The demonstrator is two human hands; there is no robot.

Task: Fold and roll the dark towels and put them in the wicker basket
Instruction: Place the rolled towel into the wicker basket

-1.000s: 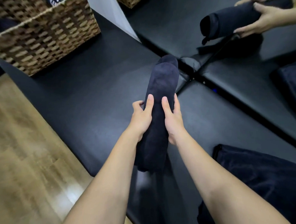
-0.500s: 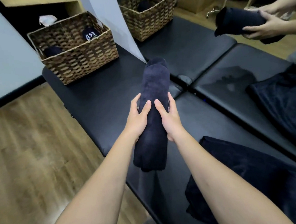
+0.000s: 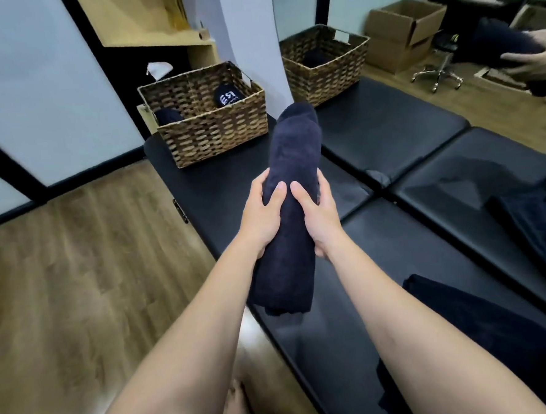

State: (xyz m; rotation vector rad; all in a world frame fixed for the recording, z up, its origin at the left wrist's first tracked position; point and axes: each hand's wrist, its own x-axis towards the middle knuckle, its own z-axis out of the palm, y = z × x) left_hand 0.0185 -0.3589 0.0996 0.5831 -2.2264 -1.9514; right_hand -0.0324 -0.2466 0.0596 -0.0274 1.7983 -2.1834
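Two woven wicker baskets, the near brown wicker basket (image 3: 209,121) and a second wicker basket (image 3: 323,61), stand on a black padded bench (image 3: 388,129) over wood-plank floor (image 3: 77,266). Both forearms reach forward. The left hand (image 3: 261,217) and right hand (image 3: 318,215) each curl in a grip around the rolled dark navy towel (image 3: 292,212), held above the bench, short of the near basket.

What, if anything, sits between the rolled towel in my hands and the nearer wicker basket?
Nothing visible does. The rolled towel, gripped by the left hand and right hand, points toward the wicker basket, whose top is open; two rolled towels already lie inside, with room between them.
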